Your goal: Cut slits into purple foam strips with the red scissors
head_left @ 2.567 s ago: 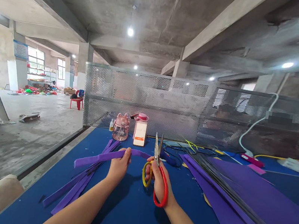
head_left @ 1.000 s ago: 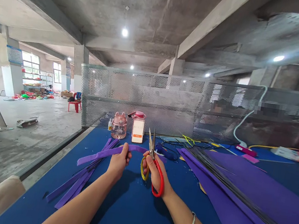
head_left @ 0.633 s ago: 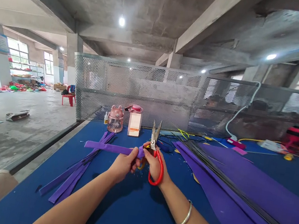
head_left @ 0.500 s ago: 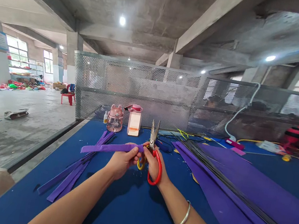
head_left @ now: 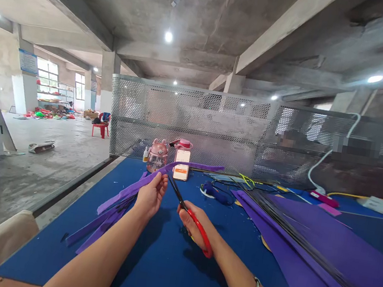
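My left hand (head_left: 150,195) is closed on a long purple felt strip (head_left: 195,166), which runs up and to the right from the hand and down to the left towards the table. My right hand (head_left: 190,223) grips red-and-yellow-handled scissors (head_left: 188,212). Their blades point up and left, with the tips at the strip just beside my left thumb. Both hands hover above the blue table (head_left: 165,265).
A pile of cut purple strips (head_left: 99,223) lies left of my hands. Wide purple felt sheets (head_left: 318,260) with thin dark rods (head_left: 305,251) cover the right. A pink bottle (head_left: 157,156), a phone (head_left: 181,171) and a perforated metal screen (head_left: 236,136) stand at the back.
The scissors have swung from pointing upright to pointing up-left at the strip. The strip has been lifted and stretched out to the right. My hands moved apart after briefly meeting.
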The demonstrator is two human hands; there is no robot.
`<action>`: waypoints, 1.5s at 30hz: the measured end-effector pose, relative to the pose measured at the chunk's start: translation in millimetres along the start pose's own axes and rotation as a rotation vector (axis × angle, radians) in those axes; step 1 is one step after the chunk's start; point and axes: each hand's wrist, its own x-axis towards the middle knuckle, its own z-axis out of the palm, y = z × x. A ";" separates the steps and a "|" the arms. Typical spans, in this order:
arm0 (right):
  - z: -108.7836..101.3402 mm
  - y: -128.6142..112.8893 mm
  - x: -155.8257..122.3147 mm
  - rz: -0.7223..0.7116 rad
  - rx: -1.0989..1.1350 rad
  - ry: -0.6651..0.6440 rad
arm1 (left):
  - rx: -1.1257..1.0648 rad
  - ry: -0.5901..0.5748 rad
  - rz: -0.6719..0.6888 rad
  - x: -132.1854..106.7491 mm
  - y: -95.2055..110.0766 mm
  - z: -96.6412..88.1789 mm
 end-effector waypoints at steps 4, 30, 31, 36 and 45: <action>-0.2 1.4 0.1 -0.004 0.000 0.005 | 0.103 -0.012 0.026 -1.1 -3.0 -2.3; 31.4 6.3 0.4 0.038 0.450 0.081 | 0.551 -0.240 0.331 -20.2 -34.4 -10.1; 32.9 6.7 0.7 0.047 0.461 0.090 | 0.554 -0.242 0.336 -20.4 -34.3 -10.1; 37.5 4.9 0.8 0.073 0.455 0.123 | 0.552 -0.238 0.330 -24.7 -31.9 -7.6; 41.3 3.2 -0.4 0.127 0.430 0.170 | 0.517 -0.210 0.309 -27.5 -31.0 -4.2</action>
